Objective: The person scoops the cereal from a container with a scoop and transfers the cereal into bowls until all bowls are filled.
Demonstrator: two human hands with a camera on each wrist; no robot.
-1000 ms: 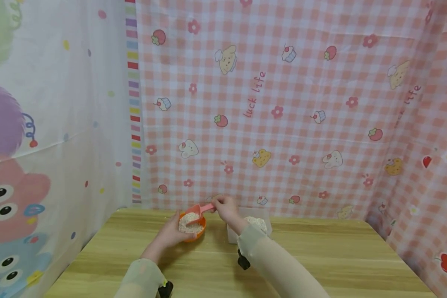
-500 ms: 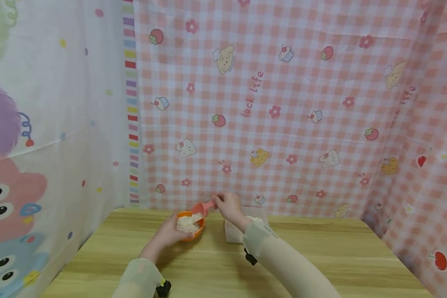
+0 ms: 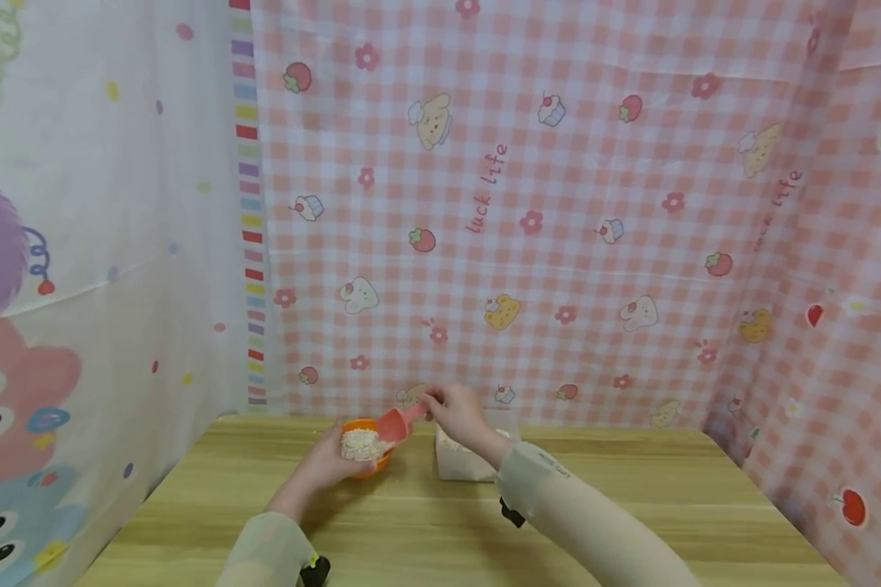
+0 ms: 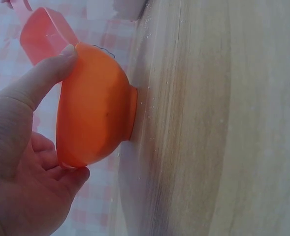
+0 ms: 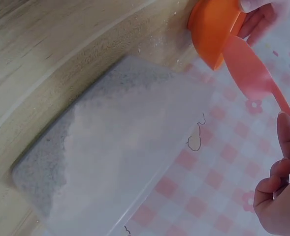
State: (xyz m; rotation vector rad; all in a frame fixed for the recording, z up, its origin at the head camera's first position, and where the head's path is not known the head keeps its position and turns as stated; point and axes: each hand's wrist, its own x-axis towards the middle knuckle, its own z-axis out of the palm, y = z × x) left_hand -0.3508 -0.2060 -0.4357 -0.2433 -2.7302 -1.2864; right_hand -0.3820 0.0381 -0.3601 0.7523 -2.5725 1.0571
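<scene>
My left hand (image 3: 325, 462) grips a small orange bowl (image 4: 95, 108) by its side, thumb at the rim and fingers around the far side. Pale flakes, like oats (image 3: 362, 445), fill much of the bowl. My right hand (image 3: 458, 412) pinches the thin handle of a pink scoop (image 3: 394, 425) between thumb and fingers. The scoop's front edge tips down at the bowl's right rim, right by the flakes. In the left wrist view, the bowl's foot is close over the wooden table (image 4: 199, 123).
A translucent white box (image 3: 464, 465) holding more pale flakes stands right of the bowl, partly behind my right forearm. A pink checked curtain (image 3: 529, 261) hangs behind the table's back edge. A few crumbs lie on the wood.
The scoop has come up from among the flakes to the bowl's right rim, and its load has slid into the bowl. My left hand keeps its hold. The head view has shifted slightly right.
</scene>
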